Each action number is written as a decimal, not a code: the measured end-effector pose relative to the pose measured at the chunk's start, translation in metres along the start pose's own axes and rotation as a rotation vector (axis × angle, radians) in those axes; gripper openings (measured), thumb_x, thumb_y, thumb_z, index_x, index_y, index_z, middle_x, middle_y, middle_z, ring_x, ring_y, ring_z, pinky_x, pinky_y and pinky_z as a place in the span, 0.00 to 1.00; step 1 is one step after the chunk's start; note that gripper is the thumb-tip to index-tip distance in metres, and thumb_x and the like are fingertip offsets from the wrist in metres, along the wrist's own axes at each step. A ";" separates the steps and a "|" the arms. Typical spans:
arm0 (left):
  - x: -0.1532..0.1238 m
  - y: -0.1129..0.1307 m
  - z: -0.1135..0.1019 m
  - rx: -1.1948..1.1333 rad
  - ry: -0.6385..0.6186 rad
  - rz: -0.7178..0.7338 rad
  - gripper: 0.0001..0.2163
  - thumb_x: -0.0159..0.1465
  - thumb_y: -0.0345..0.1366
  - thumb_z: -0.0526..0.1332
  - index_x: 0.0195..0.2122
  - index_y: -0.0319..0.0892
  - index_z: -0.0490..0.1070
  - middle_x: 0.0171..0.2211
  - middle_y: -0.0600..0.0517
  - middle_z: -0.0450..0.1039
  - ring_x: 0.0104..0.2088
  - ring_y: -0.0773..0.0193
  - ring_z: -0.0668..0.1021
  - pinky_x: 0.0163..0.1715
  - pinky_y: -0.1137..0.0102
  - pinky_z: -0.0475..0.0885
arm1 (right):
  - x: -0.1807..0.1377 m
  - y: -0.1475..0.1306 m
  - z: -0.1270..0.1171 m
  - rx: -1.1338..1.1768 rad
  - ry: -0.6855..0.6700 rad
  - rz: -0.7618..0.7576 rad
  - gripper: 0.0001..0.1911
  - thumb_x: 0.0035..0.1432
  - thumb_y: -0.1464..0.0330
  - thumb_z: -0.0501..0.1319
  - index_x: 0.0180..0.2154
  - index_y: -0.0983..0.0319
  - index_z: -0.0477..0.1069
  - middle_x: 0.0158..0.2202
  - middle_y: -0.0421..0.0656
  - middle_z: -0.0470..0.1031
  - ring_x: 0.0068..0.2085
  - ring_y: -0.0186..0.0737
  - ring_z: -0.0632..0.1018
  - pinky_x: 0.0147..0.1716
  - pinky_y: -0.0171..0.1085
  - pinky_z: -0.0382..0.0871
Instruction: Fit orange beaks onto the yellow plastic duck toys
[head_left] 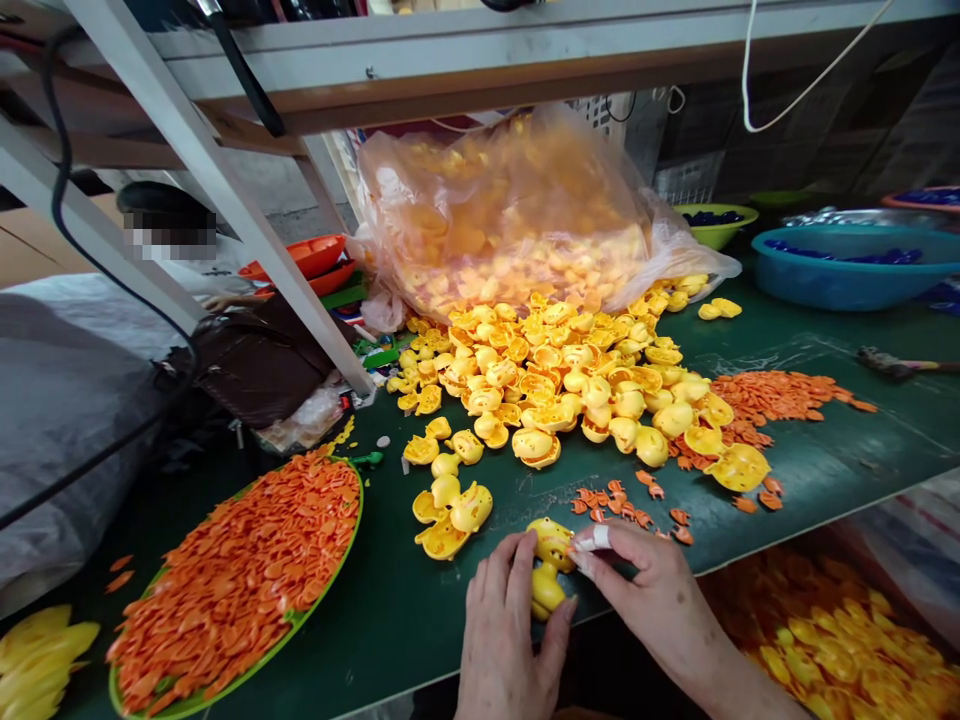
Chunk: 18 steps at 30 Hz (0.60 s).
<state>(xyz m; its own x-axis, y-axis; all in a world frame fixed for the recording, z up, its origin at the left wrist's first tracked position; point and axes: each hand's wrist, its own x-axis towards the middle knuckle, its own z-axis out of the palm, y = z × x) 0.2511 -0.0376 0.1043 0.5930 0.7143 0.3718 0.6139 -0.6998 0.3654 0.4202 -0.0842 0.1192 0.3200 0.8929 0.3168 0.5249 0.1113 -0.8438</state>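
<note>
My left hand (504, 630) is closed around a yellow plastic duck shell (549, 594), near the table's front edge. Thumb and fingers of my right hand (654, 585) pinch together at the shell's upper side; a bit of orange shows at their tips, probably a small orange plastic piece, mostly hidden. White tape wraps one right finger. Just beyond lie loose small orange pieces (611, 500). Several yellow shell halves (450, 520) rest to the left of the hands, and a large heap of yellow duck shells (540, 385) spreads behind them.
A clear plastic bag (510, 200) of shells stands behind the heap. At left is a green-rimmed tray (362, 500) of orange pieces. More orange pieces (780, 395) and a blue basin (847, 270) are at right. Yellow parts (847, 650) fill a container below. A person (169, 235) sits beyond the frame post (225, 200).
</note>
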 end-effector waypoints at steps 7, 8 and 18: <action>0.001 -0.001 -0.001 -0.021 0.005 0.007 0.26 0.61 0.43 0.59 0.58 0.40 0.57 0.49 0.41 0.68 0.46 0.56 0.74 0.43 0.60 0.73 | 0.000 -0.006 0.008 -0.206 0.025 -0.164 0.09 0.59 0.72 0.55 0.32 0.59 0.73 0.31 0.42 0.76 0.32 0.36 0.77 0.33 0.34 0.73; 0.001 -0.001 0.000 -0.030 0.005 0.002 0.26 0.61 0.43 0.59 0.58 0.40 0.57 0.49 0.41 0.68 0.46 0.55 0.74 0.43 0.60 0.73 | 0.000 -0.007 0.009 -0.245 0.034 -0.182 0.09 0.59 0.73 0.55 0.32 0.59 0.73 0.32 0.42 0.76 0.32 0.36 0.76 0.33 0.33 0.72; 0.002 0.001 -0.003 -0.053 0.008 0.014 0.25 0.61 0.44 0.59 0.57 0.40 0.59 0.47 0.42 0.69 0.45 0.57 0.75 0.42 0.62 0.73 | 0.000 -0.005 0.014 -0.485 -0.059 -0.284 0.13 0.62 0.76 0.50 0.32 0.61 0.71 0.32 0.43 0.73 0.33 0.38 0.74 0.32 0.35 0.68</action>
<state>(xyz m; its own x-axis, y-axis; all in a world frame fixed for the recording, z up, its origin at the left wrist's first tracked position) 0.2508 -0.0369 0.1076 0.5972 0.7042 0.3841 0.5764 -0.7097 0.4049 0.4065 -0.0790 0.1178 0.0761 0.8817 0.4656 0.8907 0.1498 -0.4292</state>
